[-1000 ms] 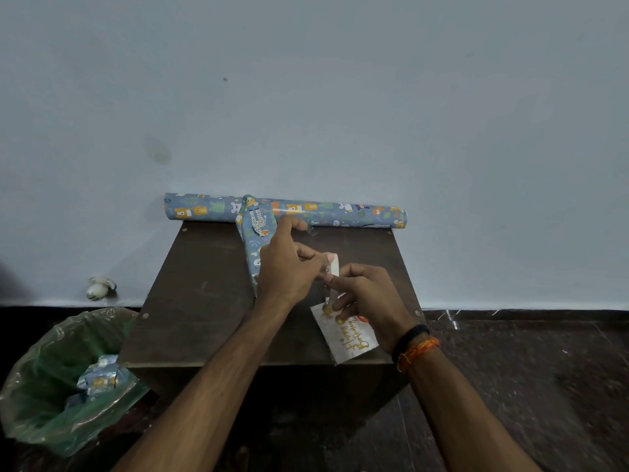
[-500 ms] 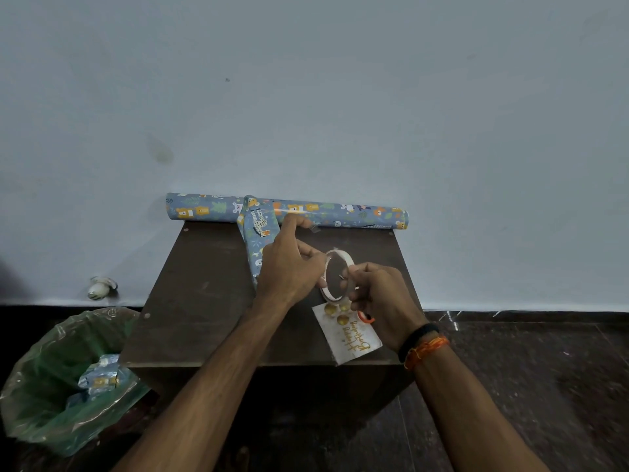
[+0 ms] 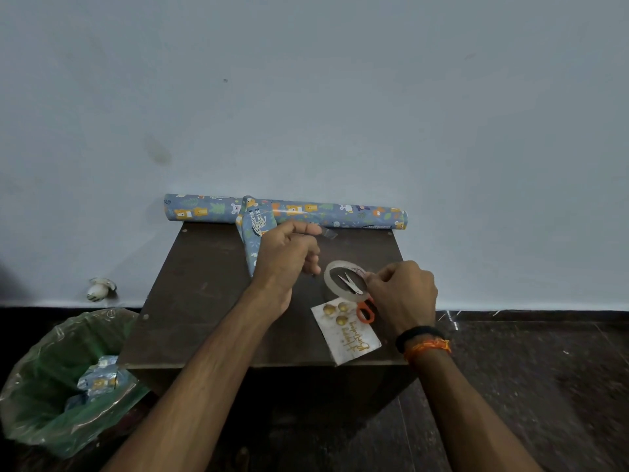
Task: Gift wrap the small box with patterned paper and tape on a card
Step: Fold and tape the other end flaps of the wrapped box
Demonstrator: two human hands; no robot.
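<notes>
One brown table (image 3: 204,301) stands against the wall, its left half bare. One paper roll (image 3: 340,212) lies along its far edge. One green-lined bin (image 3: 51,386), left, holds paper scraps (image 3: 98,379). The wrapped box (image 3: 253,229) leans on the roll. One card (image 3: 350,338) overhangs the near edge. The left hand (image 3: 286,260) pinches a tape strip (image 3: 328,233). The right hand (image 3: 405,291) grips one tape ring (image 3: 332,284) and orange scissors (image 3: 366,310).

dark brown wooden table (image 3: 204,301) set against a pale blue-grey wall (image 3: 306,97). down at the left, a bin lined with a green plastic bag (image 3: 44,396), scraps of crumpled paper (image 3: 98,379) inside. small white fitting (image 3: 100,289) low on the wall, just above the dark skirting. dark floor (image 3: 544,386) to the right.
</notes>
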